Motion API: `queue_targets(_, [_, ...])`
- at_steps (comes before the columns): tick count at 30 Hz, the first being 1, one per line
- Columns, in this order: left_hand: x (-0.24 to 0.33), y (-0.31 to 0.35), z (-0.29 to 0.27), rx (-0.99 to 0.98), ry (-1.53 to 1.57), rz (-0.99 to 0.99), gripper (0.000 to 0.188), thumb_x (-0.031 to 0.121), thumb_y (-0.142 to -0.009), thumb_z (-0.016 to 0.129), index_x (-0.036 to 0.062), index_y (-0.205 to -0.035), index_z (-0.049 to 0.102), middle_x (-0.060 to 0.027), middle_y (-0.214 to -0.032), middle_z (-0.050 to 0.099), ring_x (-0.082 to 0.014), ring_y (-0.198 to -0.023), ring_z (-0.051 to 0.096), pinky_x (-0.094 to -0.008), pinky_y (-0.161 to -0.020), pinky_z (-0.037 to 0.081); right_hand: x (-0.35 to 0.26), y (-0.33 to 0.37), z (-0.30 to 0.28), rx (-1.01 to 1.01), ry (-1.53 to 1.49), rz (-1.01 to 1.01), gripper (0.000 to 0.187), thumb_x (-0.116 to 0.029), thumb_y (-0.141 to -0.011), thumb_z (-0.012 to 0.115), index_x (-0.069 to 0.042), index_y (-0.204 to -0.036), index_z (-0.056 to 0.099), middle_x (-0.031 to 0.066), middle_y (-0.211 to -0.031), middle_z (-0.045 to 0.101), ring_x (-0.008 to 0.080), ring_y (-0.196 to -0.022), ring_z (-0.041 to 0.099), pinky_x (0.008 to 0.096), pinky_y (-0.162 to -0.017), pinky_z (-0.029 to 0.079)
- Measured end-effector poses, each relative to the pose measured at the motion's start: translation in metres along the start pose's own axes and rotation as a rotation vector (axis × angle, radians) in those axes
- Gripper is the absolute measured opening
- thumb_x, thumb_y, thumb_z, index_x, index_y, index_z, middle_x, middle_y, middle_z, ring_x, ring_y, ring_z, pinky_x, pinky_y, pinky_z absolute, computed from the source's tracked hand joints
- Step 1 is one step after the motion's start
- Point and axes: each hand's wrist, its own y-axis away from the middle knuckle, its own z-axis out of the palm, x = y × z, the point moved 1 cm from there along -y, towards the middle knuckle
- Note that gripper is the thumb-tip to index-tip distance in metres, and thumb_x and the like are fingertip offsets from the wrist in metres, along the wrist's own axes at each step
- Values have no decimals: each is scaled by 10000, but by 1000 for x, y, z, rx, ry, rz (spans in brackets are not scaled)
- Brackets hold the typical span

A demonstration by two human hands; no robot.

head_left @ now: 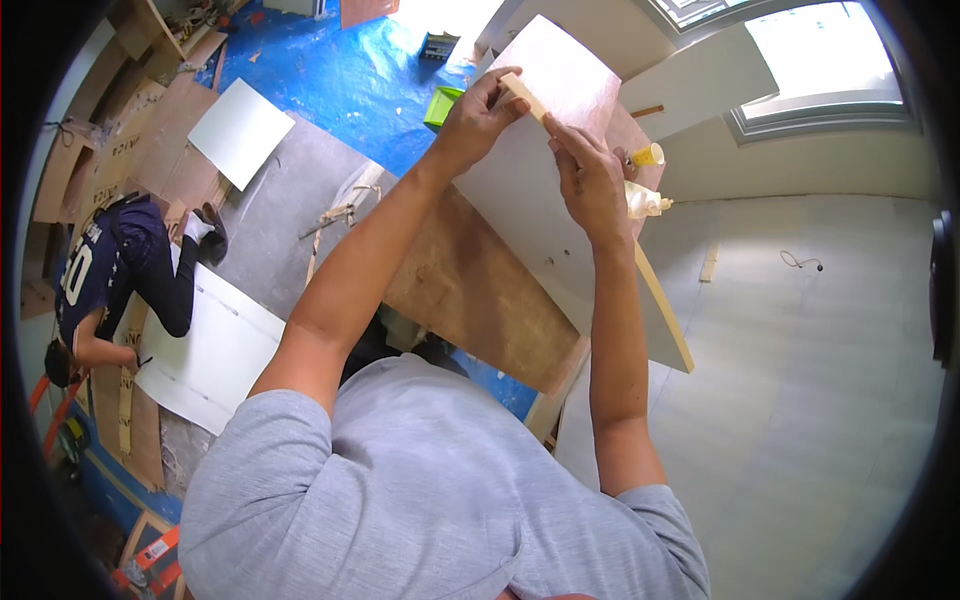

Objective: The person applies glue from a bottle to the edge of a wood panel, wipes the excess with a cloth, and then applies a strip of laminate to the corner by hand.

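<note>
A large white panel (520, 215) with a pale yellow edge (527, 97) is tilted before me, over a brown plywood sheet. My left hand (478, 122) is closed on the panel's far corner, with thumb and fingers on either side of the yellow edge. Just to its right, my right hand (588, 180) has its fingertips on the same edge, its thumb tucked down against the panel's white face. Whether the yellow edge is a separate strip I cannot tell. Beyond my right wrist are a cream-coloured bottle (645, 202) and a yellow cylinder (650, 155).
The brown plywood sheet (470, 290) lies below the panel, and a pinkish board (560, 75) behind it. At left another person (130, 260) bends over a white sheet (215, 340) on the floor. Blue sheeting (330, 85) covers the far floor. A wall (800, 300) stands at right.
</note>
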Motion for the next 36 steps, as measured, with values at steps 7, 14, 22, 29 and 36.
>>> queue_targets(7, [4, -2, -9, -38, -46, -30, 837, 291, -899, 865, 1, -1548, 423, -109, -1228, 668, -169, -1149, 625, -311, -1001, 522, 6, 0, 4, -19, 36, -13, 356, 2, -990, 618, -63, -1331, 697, 174, -1141, 743, 337, -978, 749, 410, -859, 573])
queue_targets(14, [-21, 12, -17, -38, -645, 230, 1151, 334, -729, 976, 25, -1625, 324, -231, -1477, 550, -325, -1398, 527, -410, -1158, 447, 14, -4, 7, -27, -42, 5, 327, -16, -1012, 611, -55, -1324, 703, 177, -1173, 742, 329, -1020, 745, 389, -886, 562])
queue_targets(22, [18, -2, -2, 41, -237, -58, 1024, 426, -853, 876, 11, -1616, 333, -199, -1340, 608, -233, -1250, 598, -331, -997, 515, 1, 0, 2, -89, -21, 225, 329, -175, -1030, 623, -88, -1347, 645, 215, -1103, 748, 355, -1008, 740, 425, -886, 550])
queue_targets(29, [5, 0, 9, 134, -324, 74, 918, 406, -880, 842, -16, -1566, 401, -146, -1203, 645, -240, -1112, 656, -346, -951, 543, 2, 0, 0, -72, -54, 202, 453, -161, -1001, 675, -116, -1434, 551, 209, -1076, 756, 369, -1001, 737, 453, -888, 546])
queue_targets(36, [14, -3, 5, 213, -594, 466, 791, 460, -874, 828, 101, -1515, 534, -225, -1518, 492, -378, -1433, 451, -471, -1161, 416, 8, -5, 0, -64, -99, 230, 576, -150, -969, 730, -121, -1493, 492, 226, -1123, 750, 389, -1054, 731, 459, -928, 549])
